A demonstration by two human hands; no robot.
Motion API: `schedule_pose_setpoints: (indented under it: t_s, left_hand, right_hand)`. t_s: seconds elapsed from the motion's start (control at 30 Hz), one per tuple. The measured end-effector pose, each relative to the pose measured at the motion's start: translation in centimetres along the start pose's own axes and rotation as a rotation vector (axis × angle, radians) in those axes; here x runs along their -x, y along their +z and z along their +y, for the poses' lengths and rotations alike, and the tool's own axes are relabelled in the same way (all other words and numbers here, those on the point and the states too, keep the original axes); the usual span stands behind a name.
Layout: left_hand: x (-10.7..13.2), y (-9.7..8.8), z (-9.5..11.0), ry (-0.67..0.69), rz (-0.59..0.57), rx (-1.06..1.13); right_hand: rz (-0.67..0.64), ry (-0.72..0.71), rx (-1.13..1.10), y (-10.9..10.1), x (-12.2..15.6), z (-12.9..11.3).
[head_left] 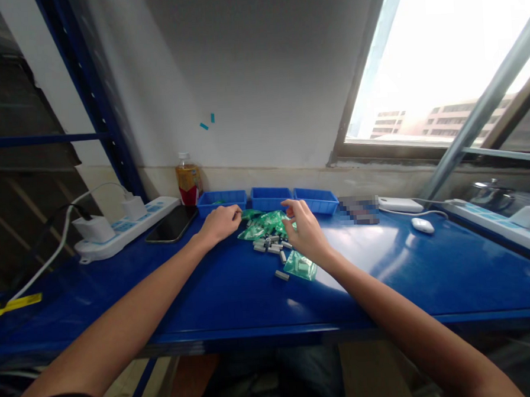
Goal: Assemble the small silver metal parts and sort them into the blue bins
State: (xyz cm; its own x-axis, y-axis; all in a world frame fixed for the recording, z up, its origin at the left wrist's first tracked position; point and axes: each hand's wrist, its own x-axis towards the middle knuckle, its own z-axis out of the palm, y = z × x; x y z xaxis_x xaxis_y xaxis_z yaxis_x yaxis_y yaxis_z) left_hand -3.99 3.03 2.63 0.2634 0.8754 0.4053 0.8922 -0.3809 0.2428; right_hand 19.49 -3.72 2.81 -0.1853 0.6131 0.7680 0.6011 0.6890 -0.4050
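A heap of small green plastic bags (264, 223) lies on the blue table (234, 295), with several little grey metal cylinders (271, 245) beside it. My left hand (219, 223) rests on the table left of the heap, fingers curled against its edge. Over the right side of the heap my right hand (305, 229) hovers, fingers bent and pinched on a green bag. One more green bag (300, 266) lies just under my right wrist, and a lone cylinder (282, 275) sits in front of it.
Three blue trays (269, 197) stand in a row behind the heap. A drink bottle (188, 182), a black phone (172, 224) and a white power strip (124, 229) are at the left. A white mouse (423, 225) and another power strip (501, 224) are at the right.
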Motion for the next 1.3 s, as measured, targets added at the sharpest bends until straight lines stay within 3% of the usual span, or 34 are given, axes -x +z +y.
schedule_pose_setpoints:
  t_s: [0.1,0.23,0.3,0.4,0.5,0.6,0.7,0.77,0.83,0.9,1.07,1.3]
  left_hand:
    - [0.8,-1.2,2.1,0.063,0.191,0.087]
    - [2.5,-2.1,5.7,0.414,0.323,0.211]
    - [3.1,-2.1,7.0,0.546,0.321,0.236]
    - [3.6,-2.0,7.8,0.608,0.307,0.285]
    - [3.8,-2.1,8.0,0.538,0.288,0.384]
    - [3.6,-2.0,8.2,0.314,0.240,0.613]
    - [3.3,-1.6,8.3,0.017,0.108,0.915]
    - [3.1,-1.5,8.3,-0.092,-0.029,1.074]
    - [3.0,-1.7,8.2,-0.105,-0.139,1.168]
    - [2.9,-2.2,8.1,-0.075,-0.171,1.195]
    - [3.0,-3.8,8.2,0.012,-0.096,1.152]
    - [2.7,-4.3,7.4,0.043,-0.020,1.104]
  right_hand:
    - [-0.098,0.199,-0.159,0.4,0.0,-0.5]
    - [-0.116,0.518,-0.559,0.7,-0.2,-1.5]
    - [-0.039,0.572,-0.663,0.5,-0.4,-1.6]
    - [0.056,0.551,-0.614,0.2,-0.6,-1.2]
    - [0.073,0.481,-0.492,0.1,-0.6,-0.5]
    - [0.058,0.409,-0.372,0.4,-0.2,-0.1]
    - [0.034,0.319,-0.277,0.4,0.1,-0.2]
    - [0.015,0.267,-0.236,0.3,0.1,-0.5]
    - [-0.008,0.222,-0.186,0.0,0.1,-0.7]
    - [-0.034,0.163,-0.107,-0.4,-0.1,-1.0]
    - [-0.083,-0.017,0.068,-1.1,-0.4,-1.1]
    - [-0.099,-0.033,0.061,-1.0,-0.3,-1.5]
